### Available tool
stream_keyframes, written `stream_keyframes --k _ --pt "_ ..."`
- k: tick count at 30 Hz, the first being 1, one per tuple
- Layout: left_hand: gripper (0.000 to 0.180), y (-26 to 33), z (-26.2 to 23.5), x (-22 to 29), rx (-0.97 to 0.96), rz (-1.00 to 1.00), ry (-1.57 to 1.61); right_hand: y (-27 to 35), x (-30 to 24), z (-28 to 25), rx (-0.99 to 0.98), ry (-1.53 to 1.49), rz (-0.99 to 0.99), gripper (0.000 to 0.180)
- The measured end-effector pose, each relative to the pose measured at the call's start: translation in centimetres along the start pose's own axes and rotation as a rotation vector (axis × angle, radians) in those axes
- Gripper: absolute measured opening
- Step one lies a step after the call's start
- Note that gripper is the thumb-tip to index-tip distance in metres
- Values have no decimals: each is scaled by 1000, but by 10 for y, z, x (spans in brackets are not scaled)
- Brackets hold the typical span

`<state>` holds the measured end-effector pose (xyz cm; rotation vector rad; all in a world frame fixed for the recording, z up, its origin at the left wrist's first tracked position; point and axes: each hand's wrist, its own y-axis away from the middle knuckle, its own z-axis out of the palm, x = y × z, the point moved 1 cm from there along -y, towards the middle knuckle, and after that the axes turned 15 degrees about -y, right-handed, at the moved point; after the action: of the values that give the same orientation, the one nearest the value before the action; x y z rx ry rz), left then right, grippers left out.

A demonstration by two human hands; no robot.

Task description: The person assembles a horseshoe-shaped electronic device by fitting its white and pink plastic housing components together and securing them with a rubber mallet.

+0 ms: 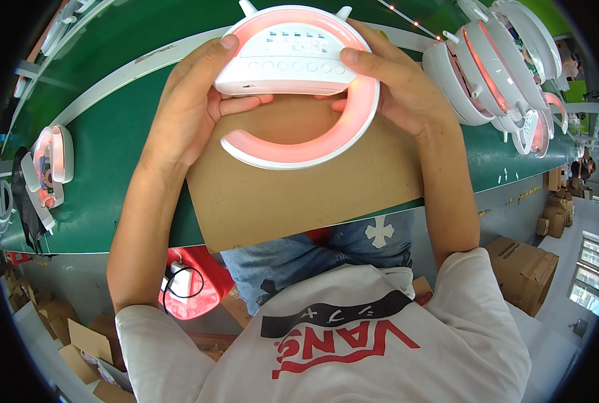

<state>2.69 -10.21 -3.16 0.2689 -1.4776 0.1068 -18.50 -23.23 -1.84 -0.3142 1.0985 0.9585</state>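
Over the far part of a brown cardboard sheet (pixel 292 201), I hold up a white ring lamp (pixel 282 77). Its C-shaped band glows pink, two small stubs stick out at the top, and a row of round buttons crosses its half-round panel. My left hand (pixel 195 84) grips the panel's left end, thumb on the front edge and fingers underneath. On the right side my right hand (pixel 403 80) holds it with the thumb on the front near the buttons; its other fingers are partly hidden behind the lamp.
The green table (pixel 121 144) carries several similar white lamp shells (pixel 490 67) stacked at the right. An opened lamp part (pixel 54 161) stands at the far left. Below the table edge are a red stool (pixel 209 282) with a black cable, and a cardboard box (pixel 522 272).
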Motion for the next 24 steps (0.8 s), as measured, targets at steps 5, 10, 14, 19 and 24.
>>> stream_keyframes --k 5,10,14,19,24 --pt "53 2 2 0 19 35 -37 -3 8 -1 -44 -13 -80 75" --pt "59 2 -3 2 -10 29 -143 -9 10 -9 -106 -216 13 79" --pt "68 -4 -9 -4 0 28 -103 -10 9 0 -176 -246 -91 81" --pt "81 2 0 -7 -17 220 -230 -12 -1 4 -129 -215 -519 95" --pt "84 15 5 9 127 325 -352 -4 3 4 -179 -190 -444 73"
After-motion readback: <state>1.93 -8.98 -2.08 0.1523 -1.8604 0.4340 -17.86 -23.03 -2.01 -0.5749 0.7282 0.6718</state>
